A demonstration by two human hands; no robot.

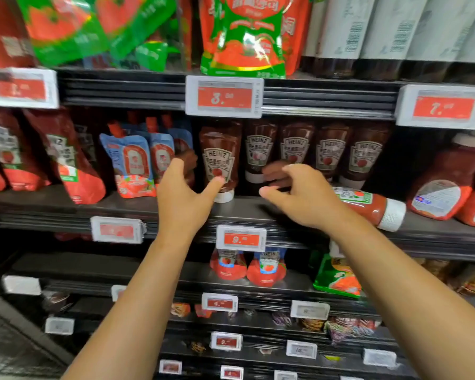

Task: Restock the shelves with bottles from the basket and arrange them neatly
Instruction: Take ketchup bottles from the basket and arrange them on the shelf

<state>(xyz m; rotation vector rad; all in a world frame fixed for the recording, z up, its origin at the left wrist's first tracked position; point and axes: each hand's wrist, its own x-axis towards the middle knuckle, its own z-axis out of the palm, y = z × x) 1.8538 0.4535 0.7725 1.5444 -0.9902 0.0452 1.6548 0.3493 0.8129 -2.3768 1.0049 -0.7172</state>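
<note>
Several upside-down Heinz ketchup bottles stand in a row on the middle shelf [137, 207]. My left hand [184, 193] reaches to the frontmost bottle [218, 157]; its thumb touches the bottle's lower front and its fingers lie along the bottle's left side. My right hand [294, 193] hovers with loosely curled fingers just in front of the second bottle [259, 152], holding nothing. A further ketchup bottle [373, 207] lies on its side on the shelf behind my right wrist, white cap pointing right. The basket is out of view.
Blue and red ketchup pouches [129, 165] stand left of the bottles, squat red bottles [444, 187] at the right. Price tags [225, 96] hang on the shelf edges. Pouches [244, 37] fill the shelf above; more pouches [266, 267] and small packets sit on lower shelves.
</note>
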